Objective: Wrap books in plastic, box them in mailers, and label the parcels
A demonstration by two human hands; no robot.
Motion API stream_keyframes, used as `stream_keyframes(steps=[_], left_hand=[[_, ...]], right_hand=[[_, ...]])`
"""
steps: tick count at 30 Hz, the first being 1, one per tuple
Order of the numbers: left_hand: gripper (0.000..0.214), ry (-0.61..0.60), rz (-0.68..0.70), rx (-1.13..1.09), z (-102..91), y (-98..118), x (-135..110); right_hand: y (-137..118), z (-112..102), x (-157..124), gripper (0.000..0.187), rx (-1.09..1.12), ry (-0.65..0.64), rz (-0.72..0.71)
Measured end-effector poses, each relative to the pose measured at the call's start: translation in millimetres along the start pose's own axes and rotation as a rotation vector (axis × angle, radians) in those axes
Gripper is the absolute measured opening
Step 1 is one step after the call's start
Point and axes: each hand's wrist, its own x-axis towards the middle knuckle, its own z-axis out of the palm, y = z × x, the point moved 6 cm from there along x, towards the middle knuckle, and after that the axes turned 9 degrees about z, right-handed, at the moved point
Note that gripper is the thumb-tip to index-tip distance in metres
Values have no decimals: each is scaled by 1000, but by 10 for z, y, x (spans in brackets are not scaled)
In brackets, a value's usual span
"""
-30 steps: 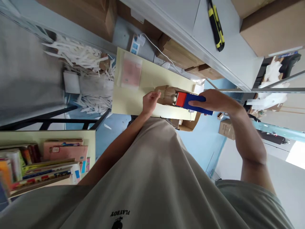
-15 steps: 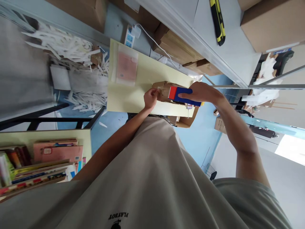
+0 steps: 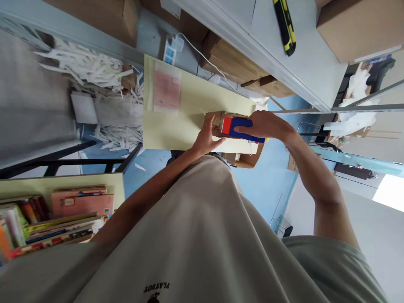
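Observation:
On the cream table lies a narrow brown cardboard box (image 3: 217,121), partly hidden by my hands. My right hand (image 3: 263,125) is wrapped round a blue and red tape dispenser (image 3: 244,129) held over the box, its red end pointing left. The dispenser's far end is mostly covered by the hand. At the left end of the box, my left hand (image 3: 205,138) has its fingers stretched out and its thumb spread along the near side. The fingers appear to touch the box.
A pink folder (image 3: 167,89) lies on the cream table (image 3: 192,94). On the shelf above is a yellow and black utility knife (image 3: 285,27). A power strip (image 3: 169,52) with a white cable sits behind. Shredded paper (image 3: 118,134) and a lower table with books (image 3: 59,229) are left.
My left hand has gone from a pinch at the box's left end to spread fingers, with the thumb out along the near side. The right hand keeps its hold on the dispenser.

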Motion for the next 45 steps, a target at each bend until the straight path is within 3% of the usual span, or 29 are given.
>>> stream_keyframes(steps=[3, 6, 9, 12, 17, 20, 28, 34, 39, 43, 45], left_hand=[[136, -52, 46, 62, -49, 77, 145], [139, -128, 151, 99, -72, 261, 371], [127, -206, 229, 117, -6, 402, 569], [101, -255, 279, 115, 98, 429, 650], [51, -255, 300, 212, 165, 293, 587], [34, -284, 285, 306, 186, 185, 525], [42, -283, 200, 434, 186, 150, 428], [49, -302, 225, 516, 162, 204, 374], [49, -229, 207, 552, 154, 197, 236], [53, 36, 29, 562, 91, 167, 101], [42, 152, -113, 537, 101, 124, 57]], right_hand=[[4, 32, -20, 73, 10, 36, -12], [5, 62, -59, 68, 57, 69, -45], [15, 76, -112, 70, 71, 97, -53], [52, 89, -152, 73, 57, 126, -25], [69, 166, -154, 76, 75, 169, -53], [97, 240, -116, 79, 54, 160, -27], [380, 278, 22, 87, -105, 74, 37], [570, 453, 325, 87, -221, -36, 160], [632, 598, 615, 90, -217, -40, 104], [693, 582, 689, 87, -201, 32, 41], [718, 584, 693, 88, -189, 40, -2]])
